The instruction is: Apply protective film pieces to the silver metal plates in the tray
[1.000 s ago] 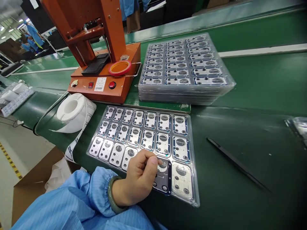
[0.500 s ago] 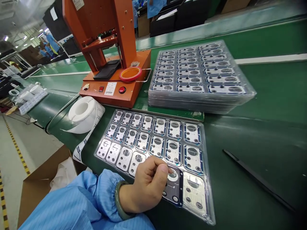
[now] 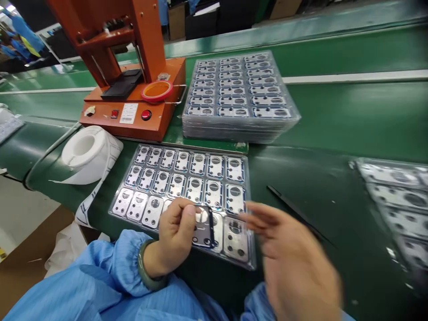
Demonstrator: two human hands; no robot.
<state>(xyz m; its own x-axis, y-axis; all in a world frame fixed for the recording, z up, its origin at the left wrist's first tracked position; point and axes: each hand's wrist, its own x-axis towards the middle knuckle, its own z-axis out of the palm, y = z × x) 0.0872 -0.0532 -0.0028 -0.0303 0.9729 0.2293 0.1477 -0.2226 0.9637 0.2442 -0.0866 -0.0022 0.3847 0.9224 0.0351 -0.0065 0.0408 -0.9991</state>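
My left hand (image 3: 177,232) pinches a dark plate (image 3: 203,229) with a blue edge by its left side, above the front row of a clear tray (image 3: 252,254). Rows of silver plates (image 3: 235,169) fill much of this tray; my left hand hides part of the front row. My right hand (image 3: 294,258), blurred by motion, is at the tray's right front corner with its fingers stretched out and nothing visible in them. Beyond my right hand lies a black tweezers-like tool (image 3: 294,209) on the green table.
An orange press (image 3: 130,120) stands at the back left, with a red-rimmed tape ring (image 3: 157,91) on it. A stack of filled trays (image 3: 234,127) is behind. A white label roll (image 3: 83,149) sits at left, another tray (image 3: 394,196) at far right, a cardboard box (image 3: 30,254) below left.
My right hand has come into view from the right. My left hand has lifted the dark plate slightly off the tray. The view has shifted right, showing another tray at the far right.
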